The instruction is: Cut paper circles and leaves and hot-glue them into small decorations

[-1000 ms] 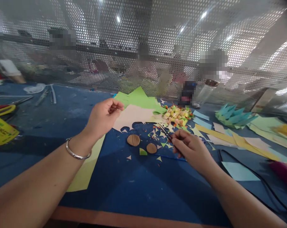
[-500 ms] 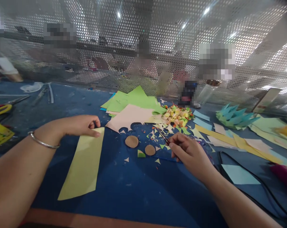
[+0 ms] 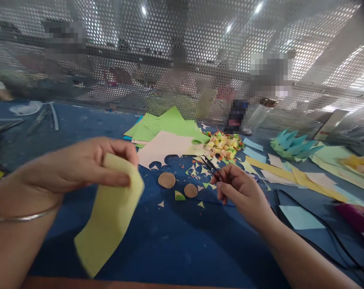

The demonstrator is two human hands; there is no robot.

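My left hand (image 3: 103, 166) pinches the upper end of a pale yellow paper strip (image 3: 109, 224) between thumb and fingers. The strip hangs down, bent over near its top. In my right hand (image 3: 237, 184) is a pair of small dark scissors (image 3: 211, 165), its two slim blades slightly apart and pointing up and left; its handles are hidden by the fingers. Small cut paper scraps (image 3: 196, 172) lie scattered beneath the blades. Between my hands, two brown round discs (image 3: 166, 180) rest on the blue table (image 3: 175, 249).
Green and pale pink paper sheets (image 3: 169, 142) lie at the back beside a heap of small coloured paper pieces (image 3: 225, 145). To the right are a folded teal paper flower (image 3: 293, 146), yellow strips (image 3: 317, 182) and a black cable (image 3: 323, 224). A perforated metal screen (image 3: 139, 80) stands behind.
My left hand has lifted the yellow strip off the table and brought it nearer, bending its top. My right hand has barely moved; the scissors' blades now show apart.
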